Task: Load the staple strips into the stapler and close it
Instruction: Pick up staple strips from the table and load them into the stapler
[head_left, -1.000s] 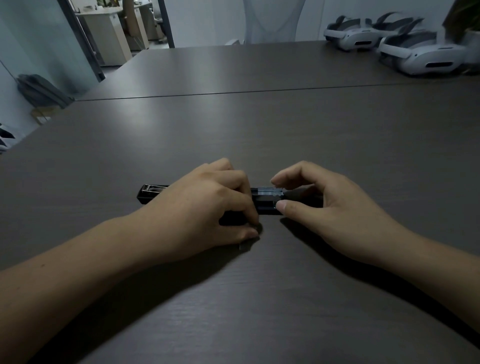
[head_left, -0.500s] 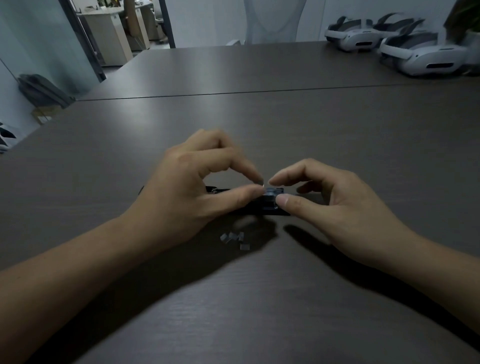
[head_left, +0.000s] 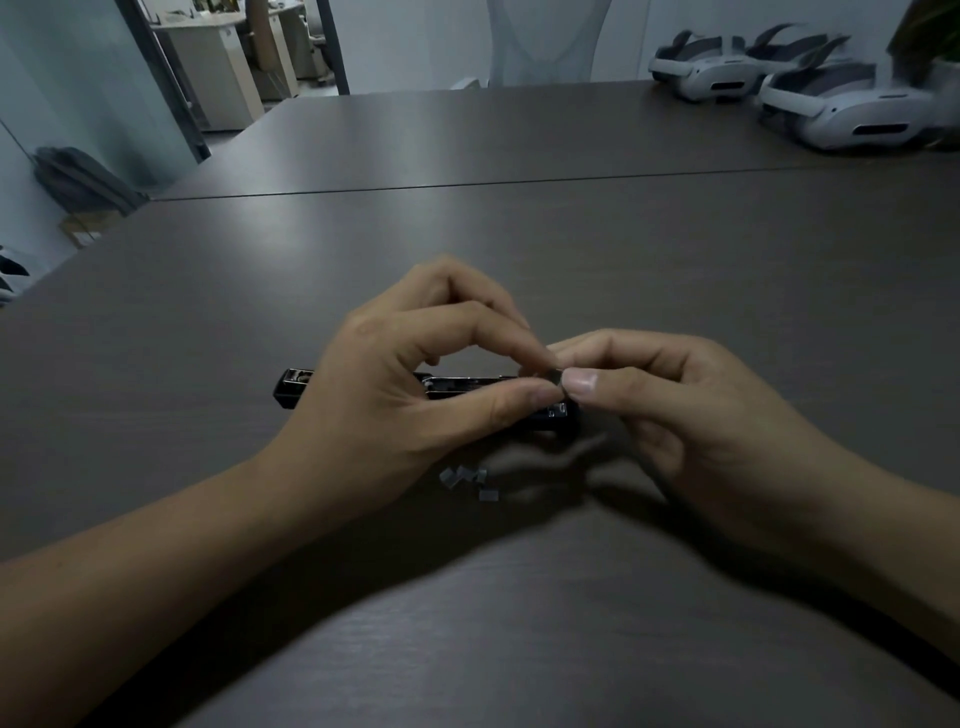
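bare table (head_left: 519, 623) lay open across the lower frame; headsets (head_left: 831, 109) crowded the upper right corner.

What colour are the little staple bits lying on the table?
Grey: the staple pieces lie loose in front of the black stapler, seen in the head view.

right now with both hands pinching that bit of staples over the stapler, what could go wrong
The strip is tiny, pinched only by fingertips of the left hand and right hand; it may slip or break. The loose staples lie near the left wrist and could scatter. The stapler lies unheld and may shift.
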